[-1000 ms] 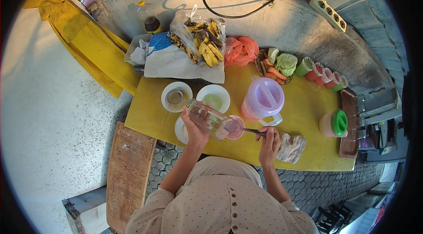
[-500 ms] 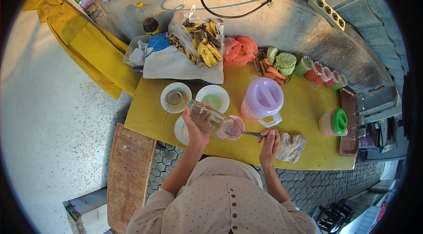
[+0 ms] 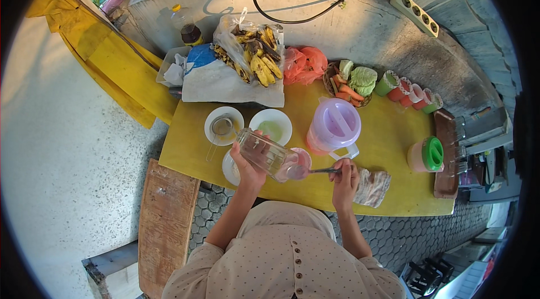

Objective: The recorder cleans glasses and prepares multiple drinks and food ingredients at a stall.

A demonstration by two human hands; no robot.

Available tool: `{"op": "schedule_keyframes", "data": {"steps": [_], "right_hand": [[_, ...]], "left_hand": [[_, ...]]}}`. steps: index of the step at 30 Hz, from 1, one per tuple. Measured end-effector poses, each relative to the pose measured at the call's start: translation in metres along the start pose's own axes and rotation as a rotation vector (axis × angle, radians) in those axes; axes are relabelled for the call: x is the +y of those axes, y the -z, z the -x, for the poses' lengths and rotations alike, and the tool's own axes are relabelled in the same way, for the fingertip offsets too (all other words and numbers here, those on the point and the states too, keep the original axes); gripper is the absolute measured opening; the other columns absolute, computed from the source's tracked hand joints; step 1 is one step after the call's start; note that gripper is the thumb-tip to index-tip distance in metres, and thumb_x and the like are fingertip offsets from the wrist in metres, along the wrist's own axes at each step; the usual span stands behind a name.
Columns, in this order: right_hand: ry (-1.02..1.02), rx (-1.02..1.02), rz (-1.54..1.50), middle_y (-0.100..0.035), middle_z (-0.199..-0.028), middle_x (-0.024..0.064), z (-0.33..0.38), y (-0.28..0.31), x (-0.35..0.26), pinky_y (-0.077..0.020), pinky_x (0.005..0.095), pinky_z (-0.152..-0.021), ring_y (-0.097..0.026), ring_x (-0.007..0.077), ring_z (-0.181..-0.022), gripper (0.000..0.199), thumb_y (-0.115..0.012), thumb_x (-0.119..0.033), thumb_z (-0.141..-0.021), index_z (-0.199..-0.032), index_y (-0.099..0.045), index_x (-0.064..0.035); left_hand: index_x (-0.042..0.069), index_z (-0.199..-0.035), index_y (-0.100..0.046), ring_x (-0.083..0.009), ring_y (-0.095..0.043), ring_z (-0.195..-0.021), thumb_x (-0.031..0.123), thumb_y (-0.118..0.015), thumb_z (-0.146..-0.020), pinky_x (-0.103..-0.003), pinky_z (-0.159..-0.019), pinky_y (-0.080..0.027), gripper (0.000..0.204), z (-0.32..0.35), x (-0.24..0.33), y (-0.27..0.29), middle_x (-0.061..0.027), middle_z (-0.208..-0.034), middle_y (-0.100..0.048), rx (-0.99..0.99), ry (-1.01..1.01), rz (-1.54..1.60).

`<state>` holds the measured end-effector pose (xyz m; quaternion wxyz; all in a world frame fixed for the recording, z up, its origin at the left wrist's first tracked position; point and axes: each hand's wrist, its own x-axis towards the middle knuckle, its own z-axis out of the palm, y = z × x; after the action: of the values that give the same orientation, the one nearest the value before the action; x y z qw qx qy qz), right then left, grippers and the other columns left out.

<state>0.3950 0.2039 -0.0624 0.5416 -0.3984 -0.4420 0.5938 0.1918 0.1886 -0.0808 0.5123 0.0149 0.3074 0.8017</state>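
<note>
Glass [image 3: 265, 151] slants in the left hand [image 3: 252, 174], apparently palm up.

The person wears a loose shirt [image 3: 256, 259] of pale beige colour, which is covered with many small dark dots, and on its front there is one straight row of round brown buttons [image 3: 298, 260]. The left sleeve [image 3: 194, 262] and the right sleeve [image 3: 376, 271] are of the same dotted cloth, rather wide, and they end close to the elbows. Below these sleeves, both forearms are bare, and the left hand [image 3: 251, 172] and the right hand [image 3: 344, 182] are bare also.
</note>
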Motion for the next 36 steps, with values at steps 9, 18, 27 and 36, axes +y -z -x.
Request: {"op": "schedule_keyframes", "data": {"steps": [9, 18, 27, 36], "right_hand": [[0.034, 0.115, -0.099, -0.046, -0.067, 0.0010, -0.003, -0.003, -0.005, -0.0355, 0.0209, -0.052, -0.044, 0.0075, -0.056, 0.029, -0.034, -0.020, -0.093, -0.075, -0.048, -0.0030], [0.055, 0.122, -0.086, -0.046, -0.067, 0.0029, -0.001, -0.008, -0.006, -0.0358, 0.0214, -0.052, -0.044, 0.0083, -0.056, 0.028, -0.036, -0.021, -0.093, -0.074, -0.046, -0.0036], [0.083, 0.094, -0.109, -0.047, -0.070, 0.0030, 0.001, -0.009, -0.007, -0.0379, 0.0227, -0.055, -0.047, 0.0094, -0.058, 0.027, -0.034, -0.018, -0.094, -0.076, -0.046, -0.0026], [-0.003, -0.128, 0.020, -0.048, -0.070, 0.0041, 0.010, -0.010, -0.008, -0.0385, 0.0224, -0.054, -0.047, 0.0095, -0.058, 0.028, -0.034, -0.018, -0.093, -0.073, -0.047, -0.0027]], "left_hand": [[0.010, -0.105, -0.051, -0.0238, -0.050, -0.095, 0.058, -0.047, -0.075, -0.035, -0.082, -0.040, 0.056, 0.002, 0.003, -0.001, -0.0043, -0.099, -0.054, -0.031, -0.010, -0.004], [0.010, -0.106, -0.051, -0.0236, -0.050, -0.094, 0.058, -0.047, -0.074, -0.035, -0.084, -0.038, 0.057, 0.002, 0.004, 0.000, -0.0042, -0.099, -0.054, -0.035, -0.023, -0.021], [0.010, -0.108, -0.049, -0.0240, -0.050, -0.095, 0.055, -0.045, -0.077, -0.035, -0.084, -0.041, 0.056, 0.003, 0.006, -0.002, -0.0057, -0.100, -0.053, -0.038, -0.031, -0.021], [0.010, -0.108, -0.049, -0.0241, -0.051, -0.094, 0.056, -0.044, -0.077, -0.035, -0.083, -0.042, 0.056, 0.001, 0.005, 0.001, -0.0062, -0.100, -0.054, -0.054, -0.035, -0.047]]}}
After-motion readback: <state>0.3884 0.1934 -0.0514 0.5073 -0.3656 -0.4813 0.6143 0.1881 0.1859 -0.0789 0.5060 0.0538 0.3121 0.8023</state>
